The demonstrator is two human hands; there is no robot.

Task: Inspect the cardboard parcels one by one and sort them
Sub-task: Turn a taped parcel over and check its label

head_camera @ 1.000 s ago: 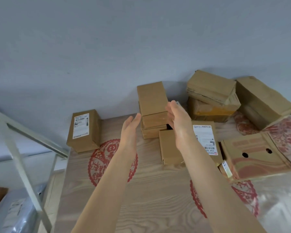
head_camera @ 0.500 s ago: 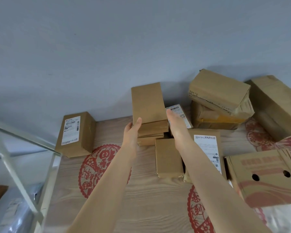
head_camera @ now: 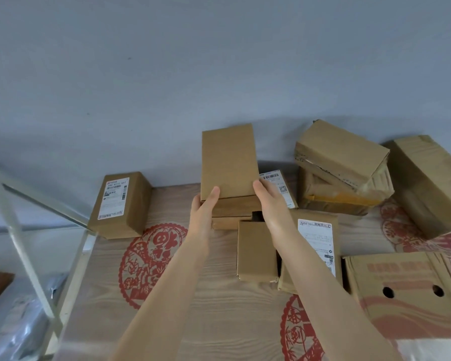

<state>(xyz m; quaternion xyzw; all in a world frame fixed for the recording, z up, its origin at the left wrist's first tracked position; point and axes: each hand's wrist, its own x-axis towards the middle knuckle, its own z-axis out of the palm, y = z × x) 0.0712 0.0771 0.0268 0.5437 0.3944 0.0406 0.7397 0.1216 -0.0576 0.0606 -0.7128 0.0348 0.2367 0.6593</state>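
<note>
A plain cardboard parcel (head_camera: 228,160) tops a short stack of two flatter parcels (head_camera: 235,207) at the back of the wooden table (head_camera: 219,308). My left hand (head_camera: 205,208) grips its near left corner, thumb on top. My right hand (head_camera: 268,199) lies with straight fingers against its near right corner. Just in front of the stack lies a small plain parcel (head_camera: 255,248). A labelled parcel (head_camera: 315,238) lies beside it, partly under my right forearm. Another labelled parcel (head_camera: 279,183) shows behind my right hand.
A labelled parcel (head_camera: 120,204) stands alone at the table's back left corner. Two taped parcels (head_camera: 341,152) are stacked at the back right, beside a large box (head_camera: 427,183). A printed carton with two holes (head_camera: 406,290) lies right. A white metal frame (head_camera: 24,246) stands left, over grey bags (head_camera: 18,324).
Both hands have reached forward from mid-air to the top parcel of the stack. My left thumb now lies on it, and my right fingers meet its right corner.
</note>
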